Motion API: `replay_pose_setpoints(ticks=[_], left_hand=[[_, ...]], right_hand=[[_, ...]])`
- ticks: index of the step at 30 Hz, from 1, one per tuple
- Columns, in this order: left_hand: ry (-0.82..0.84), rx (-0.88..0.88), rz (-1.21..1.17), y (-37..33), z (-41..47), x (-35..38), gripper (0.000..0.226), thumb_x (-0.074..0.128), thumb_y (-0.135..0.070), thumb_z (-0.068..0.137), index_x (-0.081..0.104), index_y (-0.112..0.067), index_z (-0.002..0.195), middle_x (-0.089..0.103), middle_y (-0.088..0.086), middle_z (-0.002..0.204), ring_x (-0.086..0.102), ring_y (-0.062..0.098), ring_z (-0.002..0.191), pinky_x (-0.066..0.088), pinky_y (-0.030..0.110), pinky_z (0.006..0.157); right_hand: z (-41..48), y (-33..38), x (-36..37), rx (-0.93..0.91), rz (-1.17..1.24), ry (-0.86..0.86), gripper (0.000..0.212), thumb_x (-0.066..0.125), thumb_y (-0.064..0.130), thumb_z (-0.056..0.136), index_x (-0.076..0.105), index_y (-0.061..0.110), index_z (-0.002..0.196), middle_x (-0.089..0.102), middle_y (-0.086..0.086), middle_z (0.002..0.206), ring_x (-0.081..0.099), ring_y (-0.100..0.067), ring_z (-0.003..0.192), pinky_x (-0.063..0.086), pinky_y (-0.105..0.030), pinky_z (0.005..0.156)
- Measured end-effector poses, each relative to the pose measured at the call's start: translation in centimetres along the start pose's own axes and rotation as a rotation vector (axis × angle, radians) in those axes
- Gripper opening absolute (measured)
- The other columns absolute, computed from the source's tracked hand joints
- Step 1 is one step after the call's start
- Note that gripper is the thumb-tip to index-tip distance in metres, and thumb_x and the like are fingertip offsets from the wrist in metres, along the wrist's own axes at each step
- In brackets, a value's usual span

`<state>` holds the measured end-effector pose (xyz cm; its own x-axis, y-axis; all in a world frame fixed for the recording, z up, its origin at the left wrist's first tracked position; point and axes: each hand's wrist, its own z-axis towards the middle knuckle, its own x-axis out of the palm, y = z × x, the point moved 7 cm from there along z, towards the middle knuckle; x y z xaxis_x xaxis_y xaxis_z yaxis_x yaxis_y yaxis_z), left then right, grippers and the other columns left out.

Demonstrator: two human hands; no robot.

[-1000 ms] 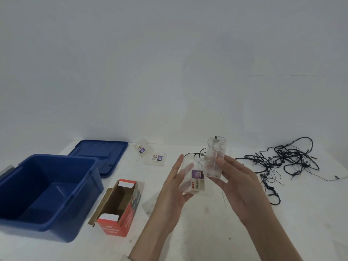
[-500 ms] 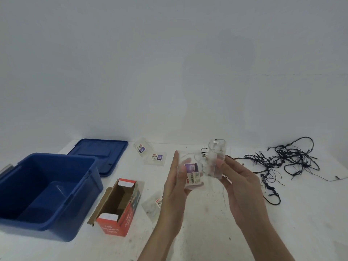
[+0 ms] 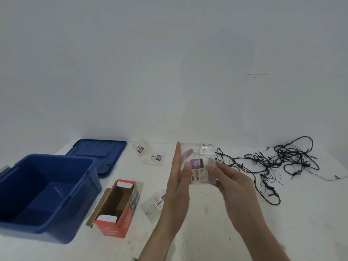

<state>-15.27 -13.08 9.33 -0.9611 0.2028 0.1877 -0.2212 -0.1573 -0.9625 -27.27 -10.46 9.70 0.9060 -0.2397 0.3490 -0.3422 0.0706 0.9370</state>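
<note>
I hold a clear plastic packet (image 3: 197, 169) with a purple and white label upright above the table. My left hand (image 3: 178, 187) has its fingers straight up behind the packet's left edge and its thumb pressed on the front. My right hand (image 3: 232, 185) pinches the packet's right side, thumb in front and fingers behind. A clear plastic battery case (image 3: 206, 150) shows at the top of the packet; whether it is inside or behind I cannot tell. A tangle of black string-light wire (image 3: 273, 162) lies on the table to the right, one strand running toward the case.
An open blue bin (image 3: 56, 159) stands at the left, its blue lid (image 3: 98, 155) flat behind it. An open red carton (image 3: 116, 204) lies beside the bin. Three more labelled clear packets (image 3: 156, 204) (image 3: 156, 158) (image 3: 140, 148) lie on the white table.
The clear case in my right hand and the labelled packet in my left have come together, and both hands now hold them as one. The hands rose slightly.
</note>
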Motion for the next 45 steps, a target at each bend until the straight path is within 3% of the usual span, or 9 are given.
replay_pose_setpoints(ticks=[8, 12, 20, 23, 32, 35, 39, 42, 45], left_hand=[[0.008, 0.015, -0.010, -0.1, -0.5, 1.0, 0.048, 0.038, -0.039, 0.092, 0.020, -0.058, 0.133, 0.053, -0.031, 0.124, 0.058, 0.003, 0.113, 0.050, 0.024, 0.091], [0.001, -0.021, -0.053, 0.3, -0.5, 0.6, 0.049, 0.046, -0.048, 0.090, 0.025, -0.063, 0.132, 0.044, -0.009, 0.143, 0.046, 0.009, 0.129, 0.036, 0.040, 0.110], [0.002, -0.140, -0.115, 0.6, 0.3, -0.3, 0.043, 0.053, -0.035, 0.091, 0.038, -0.043, 0.131, 0.070, -0.023, 0.099, 0.068, 0.004, 0.093, 0.055, 0.029, 0.077], [-0.047, -0.123, -0.112, 0.5, 0.0, -0.2, 0.033, 0.037, -0.029, 0.097, 0.038, -0.044, 0.126, 0.071, -0.025, 0.093, 0.068, 0.004, 0.086, 0.056, 0.025, 0.069], [-0.103, -0.090, -0.107, -0.2, -0.4, -0.3, 0.042, 0.034, -0.028, 0.098, 0.031, -0.044, 0.137, 0.056, -0.006, 0.129, 0.066, 0.022, 0.097, 0.057, 0.024, 0.066], [-0.085, -0.083, -0.068, -0.1, -0.4, -0.2, 0.045, 0.033, -0.027, 0.099, 0.029, -0.037, 0.143, 0.058, -0.008, 0.123, 0.068, 0.008, 0.081, 0.057, 0.026, 0.062], [-0.077, -0.077, -0.048, 0.0, -0.5, -0.1, 0.046, 0.032, -0.029, 0.099, 0.028, -0.039, 0.143, 0.058, -0.013, 0.123, 0.066, 0.005, 0.097, 0.058, 0.031, 0.075], [-0.097, -0.057, -0.031, -0.2, -0.6, -0.2, 0.045, 0.035, -0.039, 0.091, 0.028, -0.050, 0.135, 0.048, -0.012, 0.137, 0.057, 0.010, 0.116, 0.054, 0.035, 0.090], [-0.108, -0.065, -0.083, -0.3, -0.5, -0.4, 0.041, 0.034, -0.034, 0.095, 0.030, -0.048, 0.133, 0.054, -0.012, 0.128, 0.065, 0.006, 0.097, 0.057, 0.029, 0.077]], right_hand=[[-0.3, -0.4, 1.4, -0.142, -0.360, 0.017, 0.022, 0.049, 0.016, 0.094, 0.066, 0.025, 0.105, 0.053, -0.005, 0.092, 0.052, 0.007, 0.069, 0.043, -0.009, 0.067], [-0.8, -0.4, 1.2, -0.209, -0.364, -0.024, 0.025, 0.059, 0.032, 0.083, 0.063, 0.030, 0.108, 0.062, -0.002, 0.089, 0.061, -0.009, 0.083, 0.051, -0.030, 0.080], [-0.7, 0.6, 0.9, -0.261, -0.641, 0.012, 0.007, 0.059, 0.056, 0.078, 0.061, 0.060, 0.083, 0.047, 0.007, 0.093, 0.044, -0.006, 0.094, 0.033, -0.010, 0.074], [-0.8, 1.2, 0.8, -0.307, -0.719, -0.002, 0.012, 0.056, 0.059, 0.079, 0.059, 0.056, 0.091, 0.044, 0.009, 0.096, 0.043, -0.006, 0.099, 0.032, -0.005, 0.075], [-0.4, 0.6, -1.0, -0.198, -0.256, -0.110, 0.032, 0.064, 0.001, 0.084, 0.067, 0.020, 0.109, 0.070, -0.006, 0.076, 0.062, -0.011, 0.061, 0.051, -0.017, 0.060], [-1.3, 1.6, -0.7, -0.393, -0.425, -0.175, 0.033, 0.067, 0.004, 0.083, 0.068, 0.032, 0.100, 0.070, 0.004, 0.072, 0.063, -0.007, 0.061, 0.049, -0.009, 0.064], [-2.1, 2.3, 0.7, -0.689, -0.797, -0.197, 0.031, 0.062, 0.009, 0.080, 0.069, 0.010, 0.110, 0.064, 0.000, 0.070, 0.056, -0.016, 0.068, 0.046, -0.010, 0.061], [-1.8, 2.4, 1.1, -0.729, -0.919, -0.170, 0.033, 0.065, 0.005, 0.079, 0.068, 0.006, 0.111, 0.062, -0.002, 0.068, 0.051, -0.014, 0.062, 0.042, -0.005, 0.063], [-1.5, 2.6, 0.6, -0.622, -0.847, -0.178, 0.032, 0.067, 0.002, 0.082, 0.068, 0.012, 0.113, 0.063, 0.002, 0.065, 0.056, -0.014, 0.066, 0.042, -0.003, 0.063]])
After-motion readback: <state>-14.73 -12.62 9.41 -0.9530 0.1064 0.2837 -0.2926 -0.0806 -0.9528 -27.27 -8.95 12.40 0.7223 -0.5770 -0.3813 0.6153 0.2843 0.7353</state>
